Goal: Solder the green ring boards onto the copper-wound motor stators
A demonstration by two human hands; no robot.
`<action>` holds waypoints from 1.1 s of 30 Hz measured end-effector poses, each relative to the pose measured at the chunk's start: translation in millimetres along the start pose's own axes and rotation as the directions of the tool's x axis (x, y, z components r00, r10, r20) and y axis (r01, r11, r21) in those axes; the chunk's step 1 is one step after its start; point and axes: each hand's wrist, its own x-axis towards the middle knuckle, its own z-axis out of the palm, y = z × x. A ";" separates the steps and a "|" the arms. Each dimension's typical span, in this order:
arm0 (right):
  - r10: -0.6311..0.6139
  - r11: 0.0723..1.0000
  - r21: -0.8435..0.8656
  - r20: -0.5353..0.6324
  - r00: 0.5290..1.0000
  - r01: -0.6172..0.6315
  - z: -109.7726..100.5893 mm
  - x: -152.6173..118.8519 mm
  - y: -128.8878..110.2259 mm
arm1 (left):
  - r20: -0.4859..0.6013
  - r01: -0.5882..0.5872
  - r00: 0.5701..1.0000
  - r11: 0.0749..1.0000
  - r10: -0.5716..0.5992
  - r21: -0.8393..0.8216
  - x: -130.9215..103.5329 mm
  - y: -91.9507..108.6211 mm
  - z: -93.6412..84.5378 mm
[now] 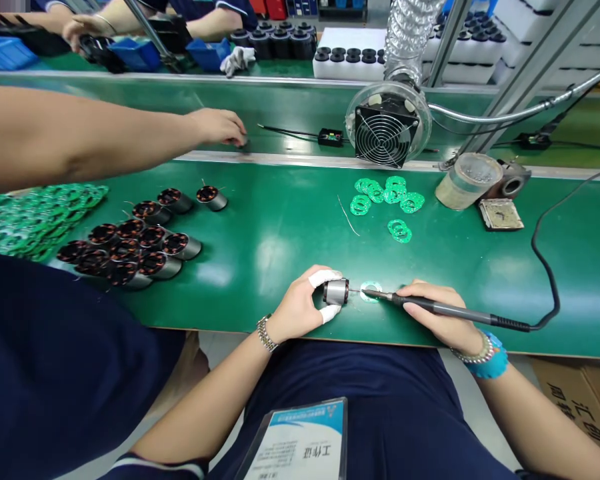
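Observation:
Between the thumb and a finger of my left hand (303, 303), both in white finger cots, is a small motor stator (337, 292) lying on its side. Its wire end faces right. My right hand (443, 312) grips a soldering iron (437, 307) whose tip points left. That tip is over a green ring-shaped circuit board (371, 298) on the bench, close to the stator's wires. Whether the tip touches a wire is too small to tell. A thin strand of solder wire (347, 217) lies farther back.
Several loose ring boards (395, 190) lie behind my hands. At left are grouped stators (130, 250) and a co-worker's reaching arm (105, 137). A fume fan (386, 133) hangs at the back. At right are a plastic cup (467, 181), a sponge tray (501, 215) and the iron's cord (545, 260).

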 end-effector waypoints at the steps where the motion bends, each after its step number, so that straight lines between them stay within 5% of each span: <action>1: 0.000 1.000 0.000 0.002 1.000 0.000 0.0 0.1 0.0 | -0.002 -0.001 1.000 1.000 0.001 0.003 -0.1 0.1 0.1; 33: -0.092 0.995 0.031 -0.015 0.996 0.093 -0.7 0.6 -1.0 | -0.004 0.002 1.000 1.000 -0.002 -0.012 0.4 -1.3 2.5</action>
